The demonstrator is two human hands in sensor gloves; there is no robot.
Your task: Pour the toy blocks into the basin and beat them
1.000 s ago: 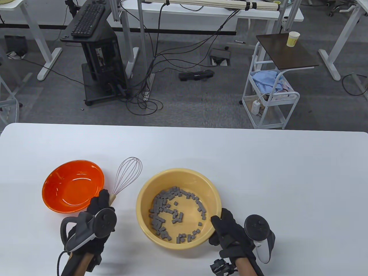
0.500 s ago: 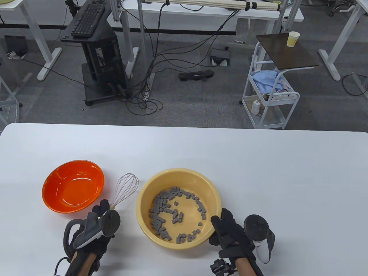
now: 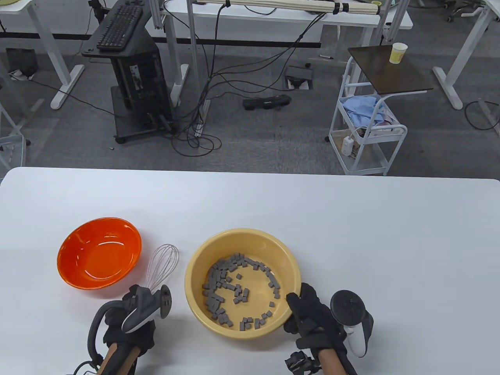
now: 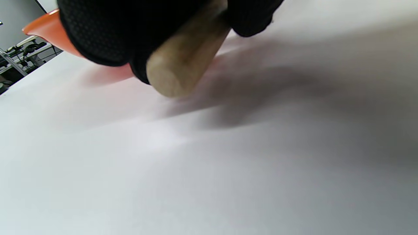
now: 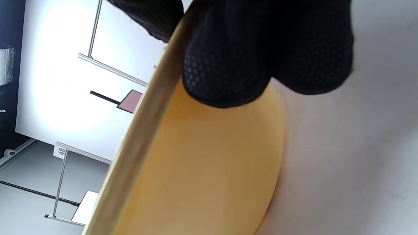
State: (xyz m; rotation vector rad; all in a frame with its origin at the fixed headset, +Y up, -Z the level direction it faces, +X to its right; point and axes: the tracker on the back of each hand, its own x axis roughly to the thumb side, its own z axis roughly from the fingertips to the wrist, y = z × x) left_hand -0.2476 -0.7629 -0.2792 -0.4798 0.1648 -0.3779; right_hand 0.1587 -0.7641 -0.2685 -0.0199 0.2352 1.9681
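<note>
A yellow basin point(image 3: 289, 258) sits on the white table with several small grey toy blocks point(image 3: 234, 287) scattered inside it. My right hand point(image 3: 306, 312) grips the basin's near right rim; in the right wrist view its fingers point(image 5: 228, 65) curl over the basin's edge point(image 5: 147, 107). My left hand point(image 3: 131, 312) grips the wooden handle point(image 4: 183, 62) of a wire whisk point(image 3: 162, 263), which points away from me between the orange bowl and the basin, wires above the table.
An empty orange bowl point(image 3: 99, 252) stands left of the whisk; its rim point(image 4: 49, 32) shows in the left wrist view. The white table point(image 3: 351, 218) stretches bare behind and to the right.
My left hand has drawn the whisk back toward me and tilted it up off the table. The right hand, basin and blocks have not moved.
</note>
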